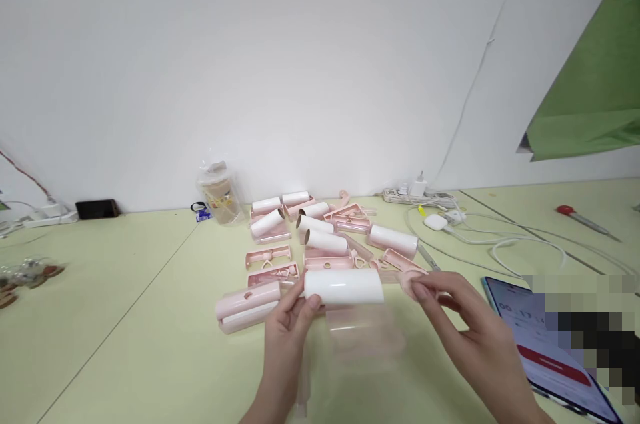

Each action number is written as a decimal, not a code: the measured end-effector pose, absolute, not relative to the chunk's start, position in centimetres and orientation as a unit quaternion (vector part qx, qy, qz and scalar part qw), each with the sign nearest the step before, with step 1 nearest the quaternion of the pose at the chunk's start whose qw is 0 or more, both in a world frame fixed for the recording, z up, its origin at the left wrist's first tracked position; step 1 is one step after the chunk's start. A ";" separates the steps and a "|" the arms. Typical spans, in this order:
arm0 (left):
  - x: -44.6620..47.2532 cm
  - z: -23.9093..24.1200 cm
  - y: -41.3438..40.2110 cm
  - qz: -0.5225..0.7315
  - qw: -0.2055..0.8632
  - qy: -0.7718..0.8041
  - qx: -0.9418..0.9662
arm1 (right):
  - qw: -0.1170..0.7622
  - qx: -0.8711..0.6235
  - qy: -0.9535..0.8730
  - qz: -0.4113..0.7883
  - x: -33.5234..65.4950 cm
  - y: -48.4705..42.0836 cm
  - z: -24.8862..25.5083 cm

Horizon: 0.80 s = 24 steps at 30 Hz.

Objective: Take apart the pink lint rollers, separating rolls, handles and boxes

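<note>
- Head view, step in hand: the left hand (pixel 293 337) grips the left end of a white roll (pixel 345 286), thumb in front; the right hand (pixel 465 331) pinches a pink round piece (pixel 409 283) between thumb and fingertips.
- The roll lies level above the near middle of the table (pixel 165 357); the round piece is just beside its right end, apart from it. The step looks like handling these two parts together.
- Judging from this, a next move calls for a steady roll and a light pinch on the round piece.
- Below the roll is one clear piece (pixel 365 331), blurred; I cannot tell whether it touches the roll.
- Counted: seven loose white rolls (pixel 393 241) beyond the hands, one in hand, and one pink-and-white unit (pixel 249 307) at left.
- Hollow pink trays (pixel 269 255): at least five; overlap hides the exact number.
- Around them: two phones (pixel 97 209), one red-handled tool (pixel 585 221), one plastic cup (pixel 220 194).
</note>
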<state>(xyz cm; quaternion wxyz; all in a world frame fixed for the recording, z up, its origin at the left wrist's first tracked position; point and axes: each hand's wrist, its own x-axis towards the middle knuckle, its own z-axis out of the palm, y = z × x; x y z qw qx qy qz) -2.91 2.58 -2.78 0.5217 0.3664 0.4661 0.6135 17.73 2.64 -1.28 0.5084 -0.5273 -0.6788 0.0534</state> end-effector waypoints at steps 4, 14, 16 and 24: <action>-2.5 -2.2 2.2 0.622 0.553 0.456 0.315 | 0.541 -0.563 -0.611 0.129 17.5 3.3 -1.7; -1.4 -3.2 1.9 0.644 0.549 0.446 0.291 | 0.511 -0.484 -0.655 0.277 15.6 2.3 -3.4; -1.3 -3.1 1.9 0.649 0.541 0.444 0.298 | 0.519 -0.488 -0.627 0.316 15.5 2.2 -3.2; -0.5 -3.0 1.4 0.655 0.538 0.429 0.312 | 0.525 -0.464 -0.624 0.345 15.5 2.4 -3.7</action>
